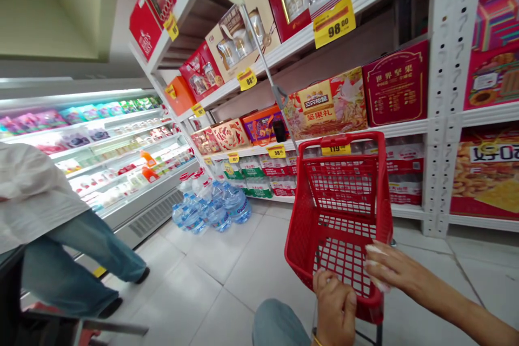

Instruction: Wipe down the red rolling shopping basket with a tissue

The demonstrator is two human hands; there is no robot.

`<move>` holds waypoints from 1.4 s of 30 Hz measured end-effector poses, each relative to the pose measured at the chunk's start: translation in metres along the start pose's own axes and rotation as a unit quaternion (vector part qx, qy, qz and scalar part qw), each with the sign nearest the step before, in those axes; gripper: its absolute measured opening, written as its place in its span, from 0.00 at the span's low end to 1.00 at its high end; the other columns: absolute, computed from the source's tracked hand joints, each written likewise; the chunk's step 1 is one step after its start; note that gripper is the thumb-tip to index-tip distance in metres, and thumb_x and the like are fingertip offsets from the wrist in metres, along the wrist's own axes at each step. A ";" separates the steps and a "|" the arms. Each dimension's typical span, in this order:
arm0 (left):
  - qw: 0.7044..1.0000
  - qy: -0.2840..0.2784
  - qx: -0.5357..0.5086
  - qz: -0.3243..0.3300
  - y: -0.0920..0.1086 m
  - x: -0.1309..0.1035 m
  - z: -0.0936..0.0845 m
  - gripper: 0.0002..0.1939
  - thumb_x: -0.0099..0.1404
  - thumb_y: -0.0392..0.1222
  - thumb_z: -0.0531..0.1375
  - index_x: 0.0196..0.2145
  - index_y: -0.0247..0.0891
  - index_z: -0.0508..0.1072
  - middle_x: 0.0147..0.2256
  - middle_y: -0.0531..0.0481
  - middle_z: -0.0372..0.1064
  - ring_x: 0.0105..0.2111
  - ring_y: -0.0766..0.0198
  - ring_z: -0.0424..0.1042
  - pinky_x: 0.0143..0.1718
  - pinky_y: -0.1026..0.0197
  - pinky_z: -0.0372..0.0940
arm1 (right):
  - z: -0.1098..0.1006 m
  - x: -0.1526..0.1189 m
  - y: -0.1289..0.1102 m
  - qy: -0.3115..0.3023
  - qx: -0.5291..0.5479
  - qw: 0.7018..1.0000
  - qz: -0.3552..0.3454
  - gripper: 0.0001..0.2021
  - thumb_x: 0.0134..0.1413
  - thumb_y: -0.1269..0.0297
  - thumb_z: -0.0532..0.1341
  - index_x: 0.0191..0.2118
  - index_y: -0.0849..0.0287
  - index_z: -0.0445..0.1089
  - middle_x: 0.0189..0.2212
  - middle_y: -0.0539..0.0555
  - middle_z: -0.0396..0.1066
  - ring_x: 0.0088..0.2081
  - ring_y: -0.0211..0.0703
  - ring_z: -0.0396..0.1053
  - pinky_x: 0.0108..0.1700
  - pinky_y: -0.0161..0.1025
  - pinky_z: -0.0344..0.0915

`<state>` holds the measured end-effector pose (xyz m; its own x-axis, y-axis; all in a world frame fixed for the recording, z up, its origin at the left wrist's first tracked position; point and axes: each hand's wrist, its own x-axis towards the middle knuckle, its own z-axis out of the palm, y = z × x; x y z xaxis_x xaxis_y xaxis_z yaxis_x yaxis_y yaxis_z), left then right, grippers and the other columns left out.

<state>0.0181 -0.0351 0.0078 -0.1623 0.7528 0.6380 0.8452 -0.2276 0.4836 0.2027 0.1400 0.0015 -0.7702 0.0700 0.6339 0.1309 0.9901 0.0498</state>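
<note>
A red plastic shopping cart [292, 238] stands right in front of me, its basket tilted in view. My left hand [335, 303] is closed around the basket's near rim, at its lower left corner. On the right side of the same basket, my right hand [391, 269] presses a crumpled white cloth [378, 283] against the side rim. Its fingers are bent over the cloth, which shows between and below them; whether it is fabric or tissue I cannot tell. My knee [279, 324] shows just left of the cart.
White shelves [405, 125] with boxed gifts and yellow price tags rise behind the cart. Large water bottles [239, 204] stand on the tiled floor. At the left, a person in jeans [77, 259] is beside a chilled display case [158, 203]. A metal pole [265, 65] leans across the shelves.
</note>
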 end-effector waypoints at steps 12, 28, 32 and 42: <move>1.000 -0.017 0.010 0.020 -0.021 -0.002 -0.013 0.24 0.73 0.49 0.42 0.27 0.40 0.69 0.25 0.52 0.66 0.36 0.61 0.66 0.53 0.51 0.57 | 0.015 0.009 -0.012 0.041 -0.009 0.999 -0.030 0.13 0.66 0.59 0.52 0.50 0.46 0.72 0.49 0.50 0.74 0.53 0.41 0.69 0.51 0.41 0.68; 0.988 0.140 0.046 0.048 -0.026 -0.017 0.016 0.23 0.73 0.47 0.40 0.47 0.43 0.73 0.42 0.48 0.75 0.48 0.59 0.69 0.62 0.49 0.50 | 0.029 0.007 -0.029 0.071 -0.074 0.994 -0.034 0.17 0.66 0.57 0.52 0.56 0.48 0.68 0.52 0.54 0.71 0.57 0.44 0.64 0.53 0.40 0.67; 0.986 0.163 0.031 0.017 -0.027 -0.023 0.032 0.28 0.73 0.49 0.36 0.41 0.46 0.75 0.37 0.50 0.75 0.46 0.59 0.70 0.64 0.47 0.45 | 0.030 0.014 -0.048 0.089 -0.123 0.987 -0.052 0.17 0.67 0.58 0.50 0.55 0.50 0.69 0.52 0.52 0.71 0.55 0.44 0.65 0.49 0.38 0.69; 0.993 0.115 -0.005 -0.021 -0.034 -0.025 0.025 0.30 0.71 0.56 0.40 0.22 0.44 0.72 0.22 0.52 0.67 0.42 0.58 0.69 0.63 0.47 0.43 | 0.021 0.030 -0.042 0.083 -0.066 0.989 -0.101 0.10 0.64 0.61 0.56 0.47 0.52 0.72 0.45 0.51 0.75 0.51 0.39 0.68 0.54 0.39 0.66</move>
<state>0.0059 -0.0309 -0.0402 -0.3092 0.6015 0.7366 0.8305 -0.2065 0.5172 0.1615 0.1028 0.0022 -0.6776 -0.1590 0.7181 0.0734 0.9569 0.2811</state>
